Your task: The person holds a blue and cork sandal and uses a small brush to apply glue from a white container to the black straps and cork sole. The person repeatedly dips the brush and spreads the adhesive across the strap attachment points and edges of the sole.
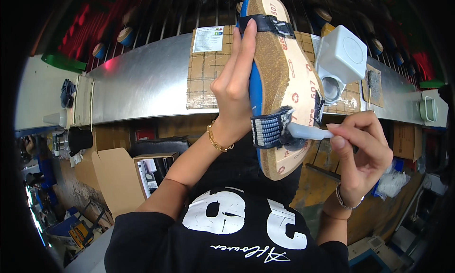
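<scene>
Sandal sole (275,83) is tilting up between my hands, printed pale face toward me, cork edge showing. Left hand (234,93) is gripping its left side, fingers stretched along the blue edge (256,88), fingertips reaching the dark far strap (265,24). Right hand (364,147) is pinching a pale applicator (307,132) between thumb and fingers, head meeting a dark patch (292,143) at the end of the woven near strap (268,131); tip isn't showing clearly. Progress, judging only: both straps are already lying over the board, far strap end is looking fixed, near strap end is getting coated; board between straps is showing mostly bare, can't tell how much coating is remaining. White container (345,55) is sitting beyond my right hand, cardboard (203,81) is lying beyond my left on the metal bench (142,83)
</scene>
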`<state>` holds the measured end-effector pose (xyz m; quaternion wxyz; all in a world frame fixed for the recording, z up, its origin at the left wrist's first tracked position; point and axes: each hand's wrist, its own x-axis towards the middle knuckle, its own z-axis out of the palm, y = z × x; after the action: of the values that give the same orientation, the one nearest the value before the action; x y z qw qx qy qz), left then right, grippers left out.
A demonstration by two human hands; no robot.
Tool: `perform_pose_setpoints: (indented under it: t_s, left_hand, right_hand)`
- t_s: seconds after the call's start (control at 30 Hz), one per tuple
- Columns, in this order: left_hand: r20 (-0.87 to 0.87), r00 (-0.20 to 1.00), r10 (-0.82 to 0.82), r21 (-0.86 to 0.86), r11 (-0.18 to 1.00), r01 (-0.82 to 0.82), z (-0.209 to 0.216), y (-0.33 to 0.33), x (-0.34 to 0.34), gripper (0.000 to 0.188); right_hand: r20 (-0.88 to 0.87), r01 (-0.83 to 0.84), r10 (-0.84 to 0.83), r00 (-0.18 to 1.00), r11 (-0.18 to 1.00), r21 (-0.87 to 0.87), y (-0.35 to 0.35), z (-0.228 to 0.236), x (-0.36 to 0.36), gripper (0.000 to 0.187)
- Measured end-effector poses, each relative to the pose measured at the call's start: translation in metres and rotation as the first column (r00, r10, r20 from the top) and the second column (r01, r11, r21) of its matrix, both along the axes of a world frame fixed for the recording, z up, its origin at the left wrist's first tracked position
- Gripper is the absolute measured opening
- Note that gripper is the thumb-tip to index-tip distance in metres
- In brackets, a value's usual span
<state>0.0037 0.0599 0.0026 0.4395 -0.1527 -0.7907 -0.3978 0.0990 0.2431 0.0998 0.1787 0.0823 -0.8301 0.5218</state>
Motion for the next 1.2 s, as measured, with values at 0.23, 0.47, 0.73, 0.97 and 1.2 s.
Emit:
perform_pose_setpoints:
  t_s: [0.23, 0.47, 0.73, 0.97, 1.2]
  left_hand:
    - [-0.080, 0.995, 0.055, -0.031, 0.998, -0.058, 0.002, 0.000, -0.001, 0.072]
    - [-0.051, 0.998, 0.021, -0.037, 0.999, -0.023, 0.007, 0.000, 0.000, 0.070]
    - [0.152, 0.982, -0.112, 0.091, 0.991, 0.099, 0.008, 0.000, 0.005, 0.083]
    - [0.164, 0.987, -0.007, 0.048, 0.999, -0.001, 0.005, -0.014, -0.002, 0.090]
    - [0.117, 0.991, 0.065, 0.037, 0.997, -0.070, 0.000, -0.014, -0.004, 0.082]
  right_hand:
    - [-0.331, 0.177, -0.077, 0.941, 0.942, 0.285, -0.007, -0.002, -0.005, 0.036]
    - [-0.316, 0.041, 0.073, 0.946, 0.940, 0.340, 0.006, 0.004, -0.006, 0.038]
    - [-0.184, -0.065, 0.066, 0.981, 0.998, 0.011, 0.003, -0.005, -0.028, 0.028]
    - [-0.172, 0.148, -0.122, 0.978, 0.978, 0.148, -0.015, -0.015, 0.013, 0.034]
    - [-0.314, 0.131, -0.006, 0.949, 0.916, 0.380, -0.027, 0.000, 0.028, 0.049]
